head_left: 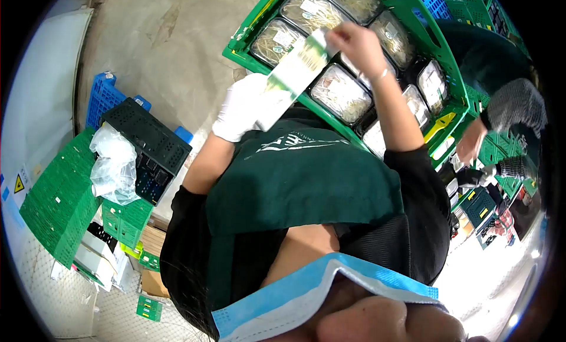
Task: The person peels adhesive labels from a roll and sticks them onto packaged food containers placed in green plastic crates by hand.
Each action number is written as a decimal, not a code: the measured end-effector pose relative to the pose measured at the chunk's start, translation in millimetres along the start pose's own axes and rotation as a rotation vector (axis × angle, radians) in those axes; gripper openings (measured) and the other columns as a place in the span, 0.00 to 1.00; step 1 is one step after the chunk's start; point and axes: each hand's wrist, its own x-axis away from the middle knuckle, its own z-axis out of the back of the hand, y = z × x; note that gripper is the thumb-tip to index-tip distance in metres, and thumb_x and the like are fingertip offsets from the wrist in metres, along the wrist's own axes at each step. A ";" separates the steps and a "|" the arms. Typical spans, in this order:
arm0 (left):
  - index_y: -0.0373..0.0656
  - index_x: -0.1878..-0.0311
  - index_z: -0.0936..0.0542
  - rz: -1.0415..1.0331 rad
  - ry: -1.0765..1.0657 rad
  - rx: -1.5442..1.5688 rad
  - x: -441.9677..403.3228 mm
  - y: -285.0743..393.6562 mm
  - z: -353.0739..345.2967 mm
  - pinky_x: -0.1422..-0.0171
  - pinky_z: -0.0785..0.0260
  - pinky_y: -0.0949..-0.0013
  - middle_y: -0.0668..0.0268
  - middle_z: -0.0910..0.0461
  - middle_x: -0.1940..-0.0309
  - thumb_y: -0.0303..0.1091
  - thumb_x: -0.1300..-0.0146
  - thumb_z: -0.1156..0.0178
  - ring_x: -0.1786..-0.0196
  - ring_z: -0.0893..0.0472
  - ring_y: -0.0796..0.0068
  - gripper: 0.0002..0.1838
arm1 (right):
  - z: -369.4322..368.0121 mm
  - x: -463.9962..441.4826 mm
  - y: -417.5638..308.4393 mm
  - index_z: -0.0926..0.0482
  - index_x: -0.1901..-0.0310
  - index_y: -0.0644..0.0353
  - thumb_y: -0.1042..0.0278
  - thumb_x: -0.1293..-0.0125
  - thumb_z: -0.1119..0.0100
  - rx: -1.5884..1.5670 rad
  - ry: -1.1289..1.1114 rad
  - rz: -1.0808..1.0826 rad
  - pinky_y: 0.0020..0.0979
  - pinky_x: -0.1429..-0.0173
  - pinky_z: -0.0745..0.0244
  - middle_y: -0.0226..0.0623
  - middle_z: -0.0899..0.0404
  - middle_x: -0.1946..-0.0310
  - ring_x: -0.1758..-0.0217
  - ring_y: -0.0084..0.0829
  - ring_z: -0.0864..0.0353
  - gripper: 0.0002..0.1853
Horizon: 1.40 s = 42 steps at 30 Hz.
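Observation:
A strip of white and green printed labels (299, 66) runs slantwise between my two hands, above the near edge of a green crate (247, 54). My left hand (240, 108), in a white glove, is closed round its lower part. At the upper end my bare right hand (355, 45) is closed with the fingertips at the strip, somewhat blurred. Beneath the right hand, the crate holds several clear-lidded black trays of bean sprouts (342, 93). Some of the trays carry white labels on their lids.
A yellow tool (440, 127) lies at the crate's right end. Another person's hand (471, 140) and grey sleeve (516, 109) are close on the right. To the left stand a black crate (150, 132), a clear plastic bag (115, 165) and green crates (62, 197).

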 end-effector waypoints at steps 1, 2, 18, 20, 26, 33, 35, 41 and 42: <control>0.33 0.65 0.25 -0.202 0.086 0.151 1.6 -22.1 1.7 0.64 0.32 0.77 0.63 0.24 0.71 0.29 0.50 0.41 0.68 0.25 0.78 0.11 | -5.0 -21.9 29.4 0.23 0.69 0.56 0.56 0.46 0.47 0.044 -0.056 0.010 0.34 0.65 0.29 0.39 0.22 0.75 0.70 0.38 0.22 0.12; 0.35 0.66 0.25 0.034 0.082 0.528 6.1 -15.6 7.4 0.65 0.31 0.76 0.64 0.24 0.72 0.29 0.49 0.44 0.68 0.24 0.77 0.08 | -22.4 -41.1 59.1 0.25 0.64 0.58 0.57 0.45 0.48 0.191 -0.006 0.041 0.35 0.61 0.30 0.45 0.23 0.67 0.64 0.40 0.24 0.14; 0.32 0.52 0.31 -0.077 0.028 0.316 -6.6 30.9 8.1 0.49 0.36 0.74 0.59 0.26 0.58 0.23 0.47 0.46 0.55 0.26 0.76 0.17 | -3.2 42.7 -47.7 0.26 0.65 0.63 0.71 0.47 0.42 -0.498 -0.317 0.326 0.26 0.70 0.32 0.39 0.27 0.77 0.76 0.30 0.26 0.09; 0.34 0.56 0.29 0.026 0.104 0.510 -13.5 22.3 -8.9 0.50 0.35 0.73 0.60 0.26 0.60 0.20 0.46 0.49 0.57 0.26 0.76 0.13 | -11.5 42.1 -53.4 0.25 0.66 0.61 0.70 0.47 0.42 -0.448 -0.164 0.364 0.26 0.72 0.30 0.39 0.25 0.77 0.76 0.30 0.24 0.07; 0.35 0.65 0.25 -0.004 0.159 0.398 -18.6 12.4 -16.1 0.65 0.33 0.76 0.64 0.25 0.72 0.26 0.49 0.43 0.69 0.25 0.79 0.08 | 33.2 -62.3 58.2 0.25 0.63 0.56 0.51 0.46 0.47 0.117 0.097 0.054 0.31 0.66 0.27 0.39 0.22 0.69 0.68 0.35 0.22 0.17; 0.31 0.57 0.29 0.358 0.048 0.761 -3.4 5.4 -11.7 0.60 0.32 0.77 0.65 0.24 0.67 0.24 0.48 0.43 0.66 0.25 0.80 0.14 | -25.9 -118.5 213.7 0.36 0.52 0.61 0.51 0.47 0.48 0.633 0.403 -0.114 0.41 0.53 0.33 0.51 0.31 0.54 0.56 0.49 0.29 0.26; 0.31 0.55 0.29 0.325 0.063 0.776 -5.8 7.9 -16.0 0.58 0.32 0.77 0.64 0.24 0.65 0.23 0.48 0.43 0.63 0.25 0.79 0.16 | -2.9 -95.8 119.9 0.34 0.54 0.63 0.54 0.48 0.46 0.418 0.310 -0.414 0.39 0.58 0.31 0.54 0.31 0.56 0.62 0.49 0.27 0.24; 0.33 0.49 0.31 0.309 -0.141 0.550 -21.5 28.2 -30.9 0.51 0.34 0.75 0.61 0.26 0.56 0.23 0.45 0.48 0.56 0.27 0.76 0.18 | 26.6 45.6 21.0 0.28 0.61 0.61 0.62 0.45 0.43 -0.587 -0.360 0.229 0.25 0.66 0.31 0.35 0.25 0.72 0.69 0.24 0.26 0.14; 0.33 0.49 0.31 0.305 -0.158 0.544 -25.0 41.0 -36.9 0.51 0.34 0.75 0.61 0.26 0.56 0.23 0.45 0.48 0.56 0.27 0.76 0.18 | 27.9 59.1 18.4 0.27 0.62 0.59 0.62 0.45 0.44 -0.441 -0.276 0.179 0.29 0.69 0.32 0.39 0.26 0.76 0.73 0.33 0.26 0.12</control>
